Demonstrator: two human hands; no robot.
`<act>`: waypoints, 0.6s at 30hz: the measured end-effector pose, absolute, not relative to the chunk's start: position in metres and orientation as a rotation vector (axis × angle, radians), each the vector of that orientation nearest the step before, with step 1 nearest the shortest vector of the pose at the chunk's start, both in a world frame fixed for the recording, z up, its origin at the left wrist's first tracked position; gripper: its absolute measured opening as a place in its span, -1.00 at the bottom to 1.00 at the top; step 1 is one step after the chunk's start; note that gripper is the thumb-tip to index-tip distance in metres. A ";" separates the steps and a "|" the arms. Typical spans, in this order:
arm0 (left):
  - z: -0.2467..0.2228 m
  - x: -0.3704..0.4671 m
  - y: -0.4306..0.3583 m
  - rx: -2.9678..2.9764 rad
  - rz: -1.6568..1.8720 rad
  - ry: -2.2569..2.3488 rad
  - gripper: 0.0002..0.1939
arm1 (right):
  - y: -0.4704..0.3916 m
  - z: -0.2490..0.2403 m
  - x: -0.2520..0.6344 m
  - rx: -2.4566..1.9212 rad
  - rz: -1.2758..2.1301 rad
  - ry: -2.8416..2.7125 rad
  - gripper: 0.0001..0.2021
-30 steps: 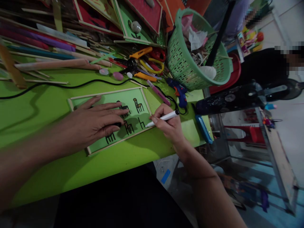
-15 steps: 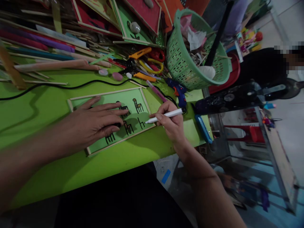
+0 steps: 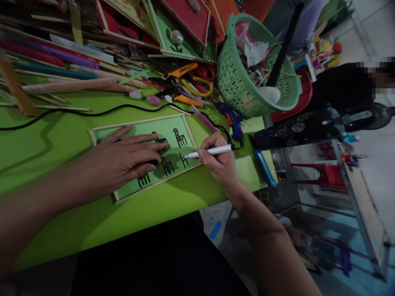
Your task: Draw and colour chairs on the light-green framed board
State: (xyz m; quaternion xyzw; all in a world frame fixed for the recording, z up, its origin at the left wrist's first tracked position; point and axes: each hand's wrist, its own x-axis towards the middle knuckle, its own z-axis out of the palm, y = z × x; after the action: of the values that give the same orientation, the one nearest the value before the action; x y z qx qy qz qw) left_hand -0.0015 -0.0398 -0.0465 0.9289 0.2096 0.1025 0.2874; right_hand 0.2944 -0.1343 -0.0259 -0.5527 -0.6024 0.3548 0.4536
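A green picture board (image 3: 128,192) framed with thin wooden sticks lies on the table, bearing several small black drawings of chairs. Across its left part rests my left hand (image 3: 123,158), flat with fingers spread. A small dark thing shows between its thumb and forefinger; I cannot tell what it is. My right hand (image 3: 219,160) pinches a white marker (image 3: 212,151) at the board's right end. The marker's tip touches or hovers just over a few black lines (image 3: 184,160) of a chair shape, below a finished-looking chair drawing (image 3: 180,137).
Behind the board run a black cord (image 3: 120,106), orange-handled pliers (image 3: 182,70) and a blue glue gun (image 3: 233,119). A green basket (image 3: 228,74) holds scraps. Sticks and coloured rolls (image 3: 74,74) are heaped at back left. Someone in dark clothes (image 3: 342,86) is at right.
The marker has shifted slightly left, its tip now on the middle of the chair lines rather than at their right end. My left hand stays in place on the board.
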 end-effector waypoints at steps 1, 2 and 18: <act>-0.046 -0.001 -0.040 2.480 0.273 0.558 -0.47 | -0.134 -0.026 0.294 -1.369 0.872 -1.495 -0.83; -0.046 -0.001 -0.040 2.480 0.270 0.557 -0.48 | -0.134 -0.025 0.293 -1.375 0.870 -1.502 -0.83; -0.047 -0.002 -0.040 2.487 0.254 0.563 -0.49 | -0.131 -0.020 0.291 -1.383 0.806 -1.532 -0.85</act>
State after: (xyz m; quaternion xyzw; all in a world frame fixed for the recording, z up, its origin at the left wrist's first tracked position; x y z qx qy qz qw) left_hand -0.0021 -0.0397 -0.0469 0.9302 0.2107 0.0949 0.2853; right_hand 0.2912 -0.1315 -0.0198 -0.5584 -0.6186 0.3253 0.4468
